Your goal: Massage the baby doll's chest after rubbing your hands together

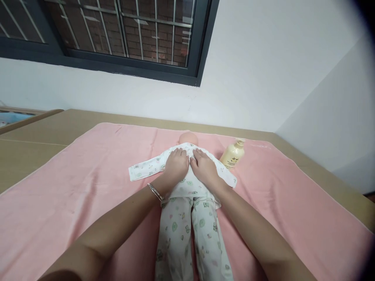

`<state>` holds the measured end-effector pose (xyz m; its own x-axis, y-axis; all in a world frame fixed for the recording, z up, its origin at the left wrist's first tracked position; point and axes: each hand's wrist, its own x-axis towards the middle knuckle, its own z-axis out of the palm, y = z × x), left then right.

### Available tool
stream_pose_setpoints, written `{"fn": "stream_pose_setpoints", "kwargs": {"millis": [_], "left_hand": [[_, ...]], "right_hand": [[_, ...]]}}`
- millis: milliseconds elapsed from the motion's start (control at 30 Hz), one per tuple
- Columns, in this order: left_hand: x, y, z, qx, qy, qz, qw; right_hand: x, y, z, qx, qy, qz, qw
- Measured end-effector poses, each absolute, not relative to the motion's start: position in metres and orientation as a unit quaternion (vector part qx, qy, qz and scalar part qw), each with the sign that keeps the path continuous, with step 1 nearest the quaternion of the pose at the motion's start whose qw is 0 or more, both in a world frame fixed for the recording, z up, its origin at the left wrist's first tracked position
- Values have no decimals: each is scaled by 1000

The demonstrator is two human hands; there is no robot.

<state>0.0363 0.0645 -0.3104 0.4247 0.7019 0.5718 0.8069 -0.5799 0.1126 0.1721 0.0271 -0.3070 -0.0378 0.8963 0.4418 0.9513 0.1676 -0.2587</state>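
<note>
Doll [187, 183] lies on its back mid-towel [73, 203], head toward the wall, dressed in a soft printed suit that looks light and floppy, best gripped around the trunk, not by the loose sleeves. Left hand [175, 166], bracelet [154, 191] at the wrist, lies flat and open on the chest, fingers loosely spread, gripping nothing. Right hand [205, 168] the same, just beside it. Lotion bottle [233, 155] stands further right
</note>
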Motion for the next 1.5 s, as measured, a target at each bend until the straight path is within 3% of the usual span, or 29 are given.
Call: {"fn": "stream_pose_setpoints", "kwargs": {"millis": [200,500,633,800,1133,1500], "left_hand": [[39,53,-313,-836,-444,-303,114],[35,73,-317,-829,-466,-309,15],[34,75,-316,-833,-462,-305,-9],[36,71,-319,-830,-447,-334,14],[37,71,-327,-805,-445,-392,3],[34,63,-318,-833,-394,-377,87]], "right_hand": [[195,46,-316,-608,-737,8,295],[163,9,-285,-640,-739,-55,205],[160,4,-283,-643,-735,-31,215],[175,23,-296,-661,-711,26,238],[177,30,-308,-662,-706,-19,249],[180,33,-309,-665,-707,-16,241]]}}
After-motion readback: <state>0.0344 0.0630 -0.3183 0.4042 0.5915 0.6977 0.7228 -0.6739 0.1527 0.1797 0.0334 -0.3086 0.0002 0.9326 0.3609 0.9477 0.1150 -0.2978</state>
